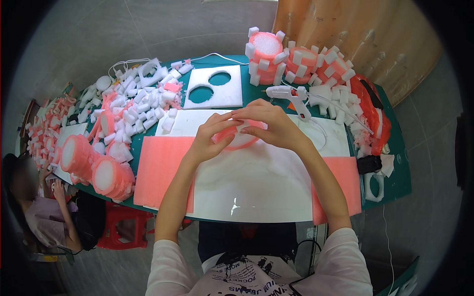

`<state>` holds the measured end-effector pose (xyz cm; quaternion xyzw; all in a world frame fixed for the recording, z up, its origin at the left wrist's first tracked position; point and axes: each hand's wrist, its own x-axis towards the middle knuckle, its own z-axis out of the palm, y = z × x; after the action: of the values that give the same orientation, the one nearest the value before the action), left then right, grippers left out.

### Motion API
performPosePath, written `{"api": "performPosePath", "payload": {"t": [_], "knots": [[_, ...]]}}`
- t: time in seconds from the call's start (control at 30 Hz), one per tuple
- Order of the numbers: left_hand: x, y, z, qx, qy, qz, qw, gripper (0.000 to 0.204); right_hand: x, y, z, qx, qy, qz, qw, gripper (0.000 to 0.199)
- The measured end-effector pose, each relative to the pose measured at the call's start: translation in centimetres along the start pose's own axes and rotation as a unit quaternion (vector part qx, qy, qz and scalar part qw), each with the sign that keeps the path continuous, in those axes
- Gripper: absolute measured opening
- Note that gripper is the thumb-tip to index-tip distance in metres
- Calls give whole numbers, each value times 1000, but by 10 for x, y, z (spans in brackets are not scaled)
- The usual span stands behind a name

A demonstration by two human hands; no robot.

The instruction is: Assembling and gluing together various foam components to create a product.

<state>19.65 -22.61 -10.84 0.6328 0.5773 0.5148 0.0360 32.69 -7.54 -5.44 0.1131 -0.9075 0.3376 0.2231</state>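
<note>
In the middle of the white glossy board (pixel 247 182), both hands curve round a round foam piece (pixel 240 142) with a pink rim and a paler centre. My left hand (pixel 211 137) grips its left side, thumb near the rim. From the far right side, my right hand (pixel 269 124) bends over the same piece, fingers and thumb on its edge. The hands cover much of its far side. A white glue gun (pixel 289 93) lies just beyond my right hand, its cord trailing rightward.
White foam chunks (pixel 140 106) heap at the left, near stacked pink foam cylinders (pixel 113 177). Behind stands a white foam sheet (pixel 232 93) with two round holes; block-studded pink cylinders (pixel 266 61) are at the far right. Pink sheets (pixel 160 172) flank the board. Another person (pixel 49 212) sits left.
</note>
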Motion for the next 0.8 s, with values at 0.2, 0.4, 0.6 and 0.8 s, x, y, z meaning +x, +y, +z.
{"api": "performPosePath", "payload": {"t": [0.2, 0.4, 0.6, 0.8], "knots": [[0, 2, -1, 9, 19, -23, 1000, 33, -3, 7, 2, 8, 35, -21, 999, 33], [-2, -4, 0, -127, 81, -54, 987, 53, -2, 7, 3, 2, 34, -10, 999, 32], [-2, -5, 2, -113, 67, -50, 990, 59, -4, 9, 9, -44, 60, -44, 996, 26], [-2, 0, 2, -103, 56, -94, 989, 51, -3, 8, 11, -66, 68, -58, 994, 22]]}}
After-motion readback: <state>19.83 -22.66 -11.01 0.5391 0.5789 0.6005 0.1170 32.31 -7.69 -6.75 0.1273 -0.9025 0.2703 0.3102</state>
